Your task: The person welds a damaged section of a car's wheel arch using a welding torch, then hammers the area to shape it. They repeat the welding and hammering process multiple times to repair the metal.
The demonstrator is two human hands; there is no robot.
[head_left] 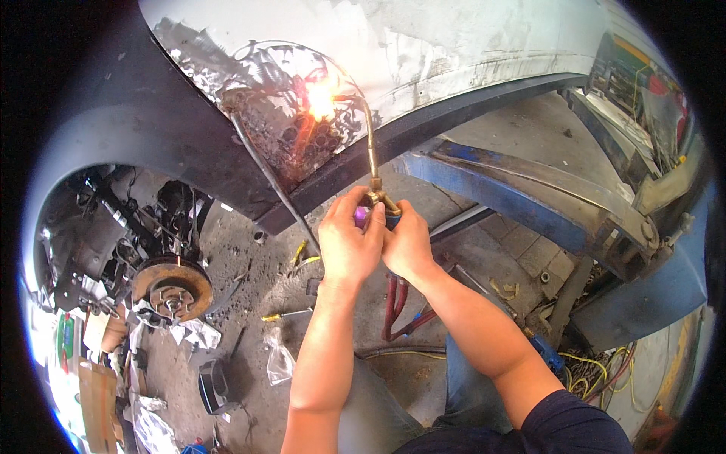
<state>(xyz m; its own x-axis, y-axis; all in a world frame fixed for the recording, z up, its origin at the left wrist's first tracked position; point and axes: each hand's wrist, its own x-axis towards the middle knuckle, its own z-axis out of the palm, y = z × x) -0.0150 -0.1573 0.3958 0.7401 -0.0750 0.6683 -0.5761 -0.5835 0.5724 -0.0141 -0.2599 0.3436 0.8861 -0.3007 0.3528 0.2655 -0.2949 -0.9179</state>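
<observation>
A brass gas torch is in my hands, its bent tube pointing left at a car's body panel. A bright flame burns at its tip, against scorched, bare metal low on the panel. My right hand is closed around the torch's handle. My left hand is closed at the torch's valve end, with a small purple spot between thumb and fingers. A long metal rod slants from the scorched area down to beside my left wrist. Red hoses hang below the torch.
A blue lift arm reaches under the car's sill at right. An exposed brake disc sits in the wheel arch at left. On the floor lie a yellow-handled screwdriver, a plastic bag and a black plastic part.
</observation>
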